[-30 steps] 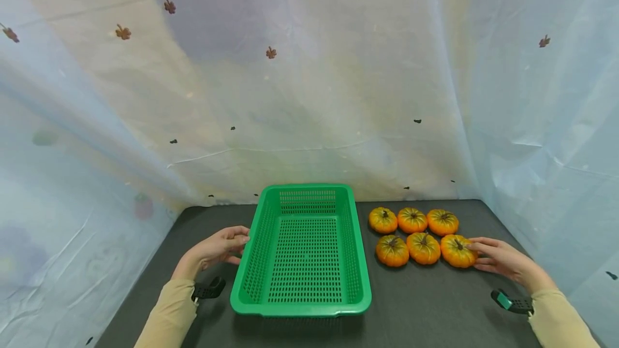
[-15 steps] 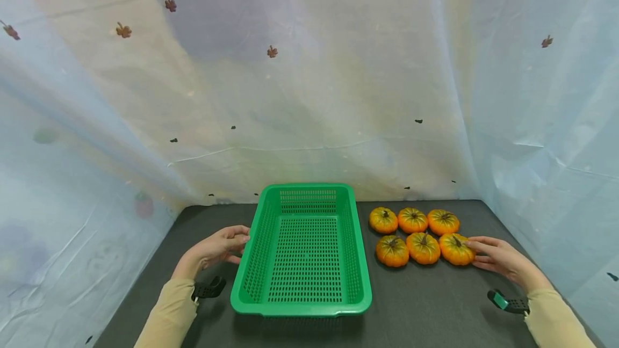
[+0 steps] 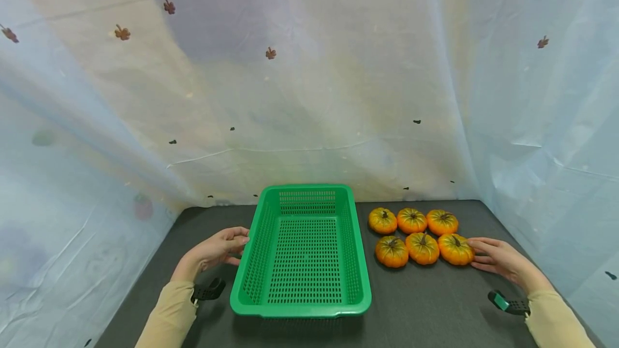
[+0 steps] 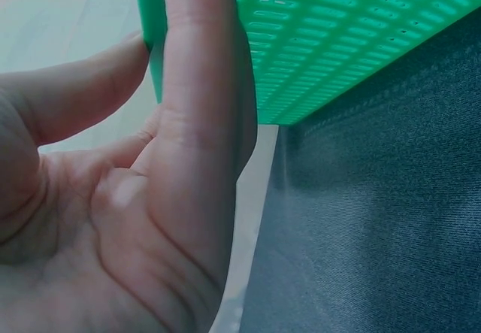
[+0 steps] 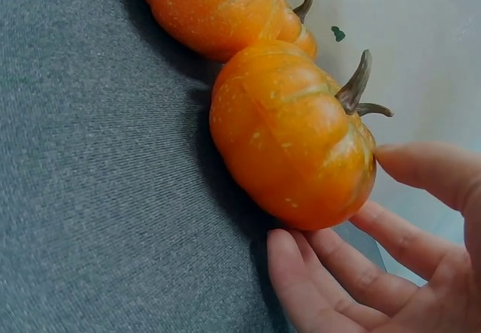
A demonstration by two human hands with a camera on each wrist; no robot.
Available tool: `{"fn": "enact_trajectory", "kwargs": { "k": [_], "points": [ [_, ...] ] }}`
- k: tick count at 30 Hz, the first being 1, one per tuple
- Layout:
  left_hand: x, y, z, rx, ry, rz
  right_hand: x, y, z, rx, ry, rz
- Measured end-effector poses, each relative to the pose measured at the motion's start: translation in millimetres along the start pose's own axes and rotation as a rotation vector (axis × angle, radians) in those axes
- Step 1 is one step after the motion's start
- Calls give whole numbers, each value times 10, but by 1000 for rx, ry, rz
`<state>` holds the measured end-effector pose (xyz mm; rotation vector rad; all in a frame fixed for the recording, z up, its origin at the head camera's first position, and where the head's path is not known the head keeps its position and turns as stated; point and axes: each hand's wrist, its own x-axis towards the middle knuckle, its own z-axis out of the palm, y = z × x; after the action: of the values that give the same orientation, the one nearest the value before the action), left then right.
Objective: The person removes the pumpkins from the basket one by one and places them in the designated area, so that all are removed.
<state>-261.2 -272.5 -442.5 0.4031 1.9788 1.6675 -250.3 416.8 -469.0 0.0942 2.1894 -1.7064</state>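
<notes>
A green plastic basket [image 3: 304,310] with slotted walls stands at the middle of the dark table. My left hand [image 3: 220,248] pinches its left rim; in the left wrist view the thumb and fingers lie on opposite sides of the green rim [image 4: 152,28]. Several small orange pumpkins stand in two rows to the basket's right. My right hand [image 3: 500,262] touches the right-hand pumpkin [image 3: 456,249] of the front row. In the right wrist view the thumb meets that pumpkin [image 5: 293,145] near its top, and loosely extended fingers [image 5: 361,273] lie by its lower side.
The front row's other pumpkins [image 3: 423,248] [image 3: 391,252] sit beside the touched one, with the back row [image 3: 411,221] close behind. A pale plastic curtain [image 3: 309,122] closes off the back and sides of the dark table [image 3: 416,305].
The right-hand front pumpkin has shifted slightly left against its neighbour, and my right hand moved left with it; its thumb now covers less of the pumpkin. My left hand stays on the rim.
</notes>
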Motion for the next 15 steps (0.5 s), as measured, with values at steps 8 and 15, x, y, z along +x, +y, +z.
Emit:
{"fn": "enact_trajectory", "kwargs": {
  "k": [8, 15],
  "points": [
    [3, 2, 6, 1, 10, 2, -35, 46, -71, 83, -45, -30],
    [-5, -16, 43, -13, 28, 9, -69, 39, -107, 76, -68, -39]
  ]
}}
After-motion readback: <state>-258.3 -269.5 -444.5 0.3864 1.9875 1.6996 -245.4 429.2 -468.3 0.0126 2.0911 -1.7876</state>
